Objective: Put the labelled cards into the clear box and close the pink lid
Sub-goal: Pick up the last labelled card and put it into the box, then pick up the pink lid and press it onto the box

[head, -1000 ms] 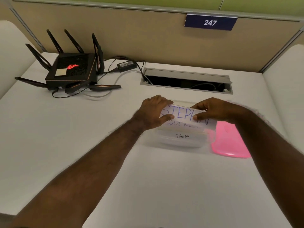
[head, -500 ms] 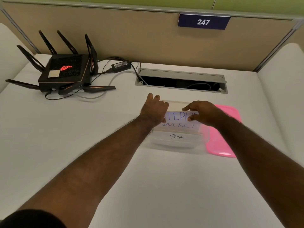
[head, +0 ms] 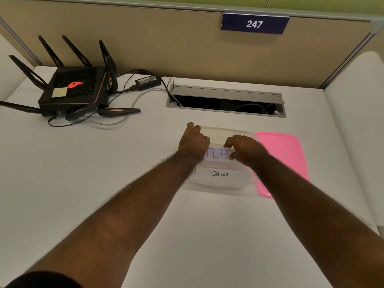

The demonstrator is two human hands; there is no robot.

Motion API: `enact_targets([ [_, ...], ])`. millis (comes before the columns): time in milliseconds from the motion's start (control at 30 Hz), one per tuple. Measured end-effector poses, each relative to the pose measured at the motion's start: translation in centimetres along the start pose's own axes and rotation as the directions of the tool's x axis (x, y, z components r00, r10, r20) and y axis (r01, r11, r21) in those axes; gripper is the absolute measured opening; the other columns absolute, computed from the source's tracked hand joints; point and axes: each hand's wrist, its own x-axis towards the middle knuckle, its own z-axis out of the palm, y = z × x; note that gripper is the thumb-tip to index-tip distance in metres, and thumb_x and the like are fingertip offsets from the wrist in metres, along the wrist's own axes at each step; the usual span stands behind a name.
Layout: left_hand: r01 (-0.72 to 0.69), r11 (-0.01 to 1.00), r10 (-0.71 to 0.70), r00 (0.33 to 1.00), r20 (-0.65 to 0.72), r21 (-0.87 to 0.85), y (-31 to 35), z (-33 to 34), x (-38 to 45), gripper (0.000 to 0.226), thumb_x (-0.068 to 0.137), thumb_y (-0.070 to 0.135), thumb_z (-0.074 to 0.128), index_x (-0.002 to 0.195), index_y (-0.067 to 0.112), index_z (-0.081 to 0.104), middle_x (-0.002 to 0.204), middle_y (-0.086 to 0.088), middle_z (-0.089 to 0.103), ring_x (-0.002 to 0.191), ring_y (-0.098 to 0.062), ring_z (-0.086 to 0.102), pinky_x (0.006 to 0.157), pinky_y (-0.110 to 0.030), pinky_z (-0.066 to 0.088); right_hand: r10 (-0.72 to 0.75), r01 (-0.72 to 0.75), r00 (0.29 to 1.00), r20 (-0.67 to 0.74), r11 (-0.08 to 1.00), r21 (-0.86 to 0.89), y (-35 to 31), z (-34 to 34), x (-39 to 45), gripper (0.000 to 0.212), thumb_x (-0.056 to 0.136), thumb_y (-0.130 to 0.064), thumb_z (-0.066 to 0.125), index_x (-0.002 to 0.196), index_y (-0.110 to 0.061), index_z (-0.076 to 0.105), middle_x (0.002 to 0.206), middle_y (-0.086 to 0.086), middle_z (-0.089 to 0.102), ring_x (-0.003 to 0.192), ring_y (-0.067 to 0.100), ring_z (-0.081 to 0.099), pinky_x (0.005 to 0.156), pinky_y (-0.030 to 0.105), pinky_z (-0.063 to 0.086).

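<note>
A clear plastic box [head: 220,183] stands on the white desk, its near wall marked "PANDA". Inside its opening lies a white card [head: 218,154] with blue letters "TEPH" showing. My left hand [head: 193,142] grips the card's left end, fingers curled over the box's left rim. My right hand [head: 243,149] pinches the card's right end. Both ends of the card are hidden by my fingers. The pink lid [head: 284,154] lies flat on the desk, right of the box and touching it.
A black router [head: 72,90] with several antennas sits at the back left, its cables and power brick [head: 147,81] trailing right. An open cable slot [head: 226,102] lies behind the box. A partition wall with a "247" sign [head: 254,23] closes the back.
Both hands have lowered the card from above the box down into its opening. The lower written line on the card is now hidden.
</note>
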Motion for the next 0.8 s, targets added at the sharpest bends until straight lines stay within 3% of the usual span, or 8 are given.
enact_targets([
  [167,-0.020,1.000,0.019,0.999,-0.025,-0.005,-0.2,0.2,0.2,0.051,0.075,0.052,0.072,0.106,0.013,0.065,0.106,-0.008,0.073,0.117,-0.029,0.052,0.104,-0.046,0.025,0.008,-0.008,1.000,-0.004,1.000,0.016,0.1,0.2,-0.1,0.046,0.080,-0.024,0.075,0.123,-0.019,0.060,0.127,0.005,0.061,0.111,0.025,0.058,0.084,0.033,0.045],
  [267,-0.039,0.998,0.031,0.986,-0.161,-0.047,-0.4,-0.7,0.0,0.054,0.081,0.056,0.062,0.112,0.012,0.062,0.112,-0.009,0.069,0.114,-0.031,0.052,0.098,-0.047,0.029,-0.019,0.034,0.989,-0.144,0.995,0.097,0.2,-1.6,-1.1,0.038,0.087,-0.035,0.066,0.122,-0.024,0.060,0.123,-0.001,0.062,0.104,0.018,0.061,0.084,0.034,0.049],
  [400,-0.058,0.992,0.012,0.930,-0.368,-0.115,0.5,-3.8,0.0,0.039,0.088,0.044,0.052,0.110,0.015,0.063,0.105,-0.007,0.069,0.101,-0.030,0.057,0.087,-0.045,0.036,0.059,0.080,0.892,-0.447,0.955,0.286,2.3,-5.5,-3.6,0.023,0.091,-0.032,0.059,0.112,-0.027,0.066,0.107,-0.007,0.067,0.076,0.010,0.063,0.071,0.027,0.049],
  [533,-0.147,0.971,0.049,0.893,-0.448,-0.188,4.8,-6.9,0.6,0.035,0.087,0.038,0.050,0.112,0.017,0.062,0.110,-0.007,0.065,0.103,-0.030,0.054,0.090,-0.046,0.034,0.285,-0.059,0.789,-0.545,0.917,0.393,7.8,-6.8,-6.8,0.024,0.092,-0.025,0.058,0.113,-0.022,0.066,0.116,0.002,0.068,0.080,0.017,0.065,0.079,0.027,0.047],
  [633,-0.259,0.948,0.155,0.886,-0.437,-0.187,10.0,-7.7,0.7,0.035,0.086,0.030,0.048,0.117,0.016,0.059,0.126,-0.010,0.056,0.113,-0.031,0.049,0.097,-0.048,0.030,0.442,-0.276,0.784,-0.436,0.877,0.393,11.9,-4.7,-9.2,0.029,0.091,-0.024,0.059,0.119,-0.018,0.063,0.118,0.009,0.066,0.100,0.028,0.065,0.090,0.034,0.047],
  [733,-0.361,0.923,0.283,0.872,-0.400,-0.133,14.7,-7.5,0.4,0.033,0.083,0.022,0.052,0.114,0.014,0.061,0.134,-0.012,0.053,0.123,-0.033,0.045,0.105,-0.054,0.028,0.572,-0.494,0.806,-0.150,0.791,0.360,14.4,-1.2,-11.3,0.043,0.089,-0.025,0.064,0.128,-0.009,0.057,0.124,0.022,0.062,0.115,0.038,0.057,0.099,0.045,0.045],
  [800,-0.429,0.901,0.380,0.851,-0.363,-0.065,17.4,-7.0,-0.2,0.030,0.083,0.020,0.052,0.109,0.014,0.065,0.127,-0.011,0.058,0.120,-0.033,0.049,0.108,-0.057,0.028,0.670,-0.633,0.742,0.008,0.697,0.336,14.8,0.8,-12.6,0.051,0.089,-0.035,0.062,0.133,-0.012,0.050,0.128,0.024,0.057,0.120,0.039,0.054,0.102,0.050,0.043],
])
